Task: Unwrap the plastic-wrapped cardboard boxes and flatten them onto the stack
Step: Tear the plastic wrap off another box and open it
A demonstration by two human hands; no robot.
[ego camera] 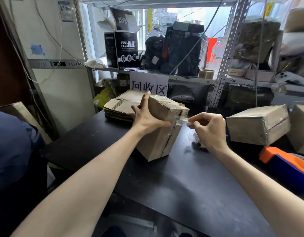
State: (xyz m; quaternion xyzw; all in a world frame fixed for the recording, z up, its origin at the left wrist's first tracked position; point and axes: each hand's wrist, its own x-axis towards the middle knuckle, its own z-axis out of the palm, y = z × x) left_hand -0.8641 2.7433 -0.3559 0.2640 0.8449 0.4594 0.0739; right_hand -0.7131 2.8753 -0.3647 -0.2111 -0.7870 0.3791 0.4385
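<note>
A worn cardboard box [160,134] stands on end in the middle of the black table [190,185]. My left hand [146,115] presses against its left face with the fingers spread up the side. My right hand [207,129] pinches a strip of clear plastic tape [182,119] that runs from the box's top right corner. Behind the box lies a stack of flattened cardboard [117,106]. A second wrapped cardboard box [257,124] sits at the right, with a third box [301,129] at the frame's edge.
An orange and blue tape dispenser [284,163] lies at the right table edge. Crumpled clear plastic [197,142] sits under my right wrist. Metal shelving [228,48] behind holds a black mask box [122,50], dark bags, a tape roll [206,73] and a paper sign [148,84].
</note>
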